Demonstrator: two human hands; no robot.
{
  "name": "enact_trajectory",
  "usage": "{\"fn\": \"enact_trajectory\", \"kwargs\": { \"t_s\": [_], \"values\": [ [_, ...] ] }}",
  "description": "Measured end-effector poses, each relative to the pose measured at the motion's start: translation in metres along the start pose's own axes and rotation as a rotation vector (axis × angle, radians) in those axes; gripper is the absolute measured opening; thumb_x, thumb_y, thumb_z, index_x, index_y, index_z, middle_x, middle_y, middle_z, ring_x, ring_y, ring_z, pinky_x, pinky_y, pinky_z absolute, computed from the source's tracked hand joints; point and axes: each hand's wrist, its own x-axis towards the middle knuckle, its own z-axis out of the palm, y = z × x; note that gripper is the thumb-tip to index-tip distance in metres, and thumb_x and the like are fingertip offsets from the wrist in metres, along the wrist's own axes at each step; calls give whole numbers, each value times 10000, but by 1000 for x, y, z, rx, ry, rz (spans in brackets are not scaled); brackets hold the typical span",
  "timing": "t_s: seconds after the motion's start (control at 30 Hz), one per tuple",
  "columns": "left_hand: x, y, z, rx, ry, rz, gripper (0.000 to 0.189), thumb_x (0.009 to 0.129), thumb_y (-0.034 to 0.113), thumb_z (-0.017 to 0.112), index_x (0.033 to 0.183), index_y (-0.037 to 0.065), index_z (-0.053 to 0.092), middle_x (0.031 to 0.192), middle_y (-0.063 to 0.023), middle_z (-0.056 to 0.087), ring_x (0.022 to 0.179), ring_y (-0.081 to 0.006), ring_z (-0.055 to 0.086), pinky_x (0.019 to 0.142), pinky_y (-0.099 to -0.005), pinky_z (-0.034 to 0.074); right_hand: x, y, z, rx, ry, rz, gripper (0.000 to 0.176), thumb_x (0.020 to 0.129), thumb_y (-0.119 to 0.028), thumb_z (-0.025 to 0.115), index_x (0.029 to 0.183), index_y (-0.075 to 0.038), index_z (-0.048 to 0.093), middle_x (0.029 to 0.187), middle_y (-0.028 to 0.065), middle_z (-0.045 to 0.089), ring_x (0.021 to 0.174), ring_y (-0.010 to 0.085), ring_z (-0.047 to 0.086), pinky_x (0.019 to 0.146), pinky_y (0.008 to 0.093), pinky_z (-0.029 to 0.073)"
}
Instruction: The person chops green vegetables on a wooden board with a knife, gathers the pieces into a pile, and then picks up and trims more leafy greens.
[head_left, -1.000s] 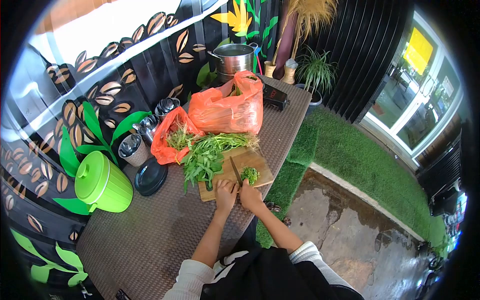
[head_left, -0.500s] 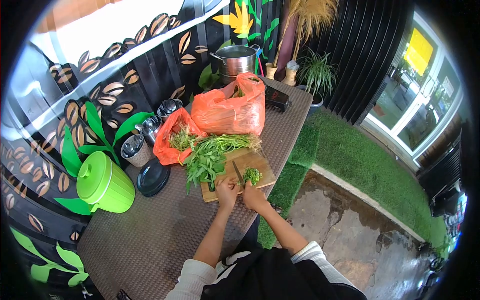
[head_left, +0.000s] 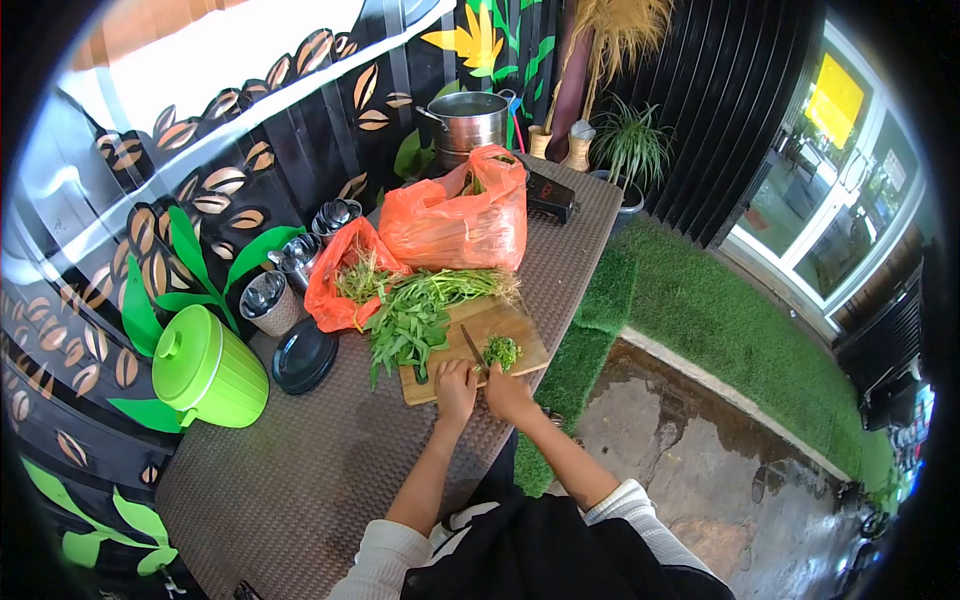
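Observation:
My right hand is closed around the handle of a knife, whose blade points away from me over a wooden cutting board. Just left of it, my left hand is curled at the board's near edge. Its fingers press on leafy greens, of which only a bit shows by the fingertips. A small heap of chopped greens lies on the right side of the board. Uncut long-stemmed leafy greens spread across the board's left and far edges.
Two orange plastic bags with greens stand behind the board. To the left are a lime-green lidded jug, stacked dark plates and several cutlery holders. A metal pot sits at the far end of the woven-pattern table.
My left hand's fingers have shifted slightly near the blade, and the knife has tilted a little. The chopped heap stays beside the blade.

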Motion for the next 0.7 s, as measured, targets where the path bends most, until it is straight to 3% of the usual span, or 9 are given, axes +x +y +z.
{"fn": "enact_trajectory", "kwargs": {
  "t_s": [0.13,0.4,0.57,0.7],
  "values": [
    [1,2,-1,12,-9,-29,73,771,26,606,831,1,640,846,-136,609,870,-332,541,773,-406,443,-5,-13,16,32,73,60,293,853,-121,486,1076,36,378,817,253,643,789,392,654,676,476,524],
    [0,-6,3,-43,18,-70,94,757,22,629,848,-2,634,829,-132,612,826,-295,562,709,-379,463,1,-7,13,46,5,43,325,859,-153,490,1090,37,365,842,280,635,802,405,648,685,477,522],
    [2,2,0,-134,25,-198,288,769,12,644,1032,29,527,859,-120,589,785,-245,590,674,-345,475,11,-8,16,121,37,38,331,869,-169,488,1086,43,356,834,287,628,791,425,638,665,486,516],
    [2,1,0,-163,1,-197,276,786,28,627,1026,33,492,838,-121,574,830,-305,554,701,-412,464,14,-2,12,116,10,31,323,876,-173,486,1087,36,356,811,264,632,795,424,637,691,490,512]
  ]
}}
